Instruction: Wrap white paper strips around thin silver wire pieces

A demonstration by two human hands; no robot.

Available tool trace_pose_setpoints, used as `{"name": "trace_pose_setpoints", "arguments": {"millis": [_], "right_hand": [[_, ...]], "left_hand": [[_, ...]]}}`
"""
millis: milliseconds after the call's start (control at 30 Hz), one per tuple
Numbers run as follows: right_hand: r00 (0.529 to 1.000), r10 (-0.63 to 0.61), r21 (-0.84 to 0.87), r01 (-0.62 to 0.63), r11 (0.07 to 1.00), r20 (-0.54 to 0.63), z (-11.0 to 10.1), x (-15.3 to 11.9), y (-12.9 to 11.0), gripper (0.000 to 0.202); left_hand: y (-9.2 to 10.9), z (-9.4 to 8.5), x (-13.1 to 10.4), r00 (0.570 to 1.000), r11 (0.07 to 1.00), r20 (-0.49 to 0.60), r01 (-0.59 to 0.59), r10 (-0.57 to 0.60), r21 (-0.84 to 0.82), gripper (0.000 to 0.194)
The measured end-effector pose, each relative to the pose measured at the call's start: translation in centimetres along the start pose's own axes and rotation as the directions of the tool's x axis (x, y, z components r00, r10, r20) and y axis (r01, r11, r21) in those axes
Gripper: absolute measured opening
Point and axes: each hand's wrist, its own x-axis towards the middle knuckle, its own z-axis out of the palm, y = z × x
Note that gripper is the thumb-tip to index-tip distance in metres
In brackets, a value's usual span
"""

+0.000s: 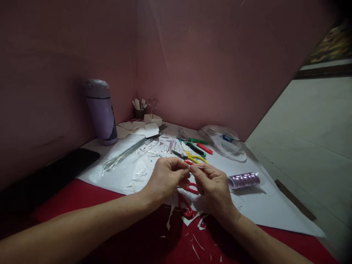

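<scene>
My left hand (169, 176) and my right hand (213, 185) meet fingertip to fingertip above the white sheet. Both are closed in a pinch around a thin pale strand (203, 167), whose end sticks out over the right fingers. Whether it is wire or thread I cannot make out. Beneath the hands lie red-handled scissors (186, 207), partly hidden by them. Just beyond are yellow-handled scissors (198, 159) with dark blades. To the right of my right hand a spool of shiny purple thread (244, 180) lies on its side.
A bundle of metal wires (123, 156) lies left, beside a purple tumbler (101, 113) and a dark flat object (68, 165). Green-handled pliers (195, 148), a red piece (205, 148) and a clear plastic bag (225, 141) lie behind. Paper scraps (192, 219) litter the red cloth (123, 231).
</scene>
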Motion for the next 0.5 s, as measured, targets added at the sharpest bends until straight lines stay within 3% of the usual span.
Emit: {"name": "trace_pose_setpoints", "arguments": {"millis": [233, 500], "right_hand": [[1.000, 0.013, 0.036, -0.014, 0.999, 0.016, 0.01, -0.10, -0.23, 0.023], [0.999, 0.006, 0.111, -0.010, 0.994, 0.033, 0.14, -0.14, -0.11, 0.019]], "left_hand": [[0.68, 0.05, -0.21, 0.998, 0.998, -0.014, 0.053, -0.054, -0.033, 0.003], [0.99, -0.27, -0.50, 0.999, 0.999, 0.001, 0.038, -0.038, -0.021, 0.008]]}}
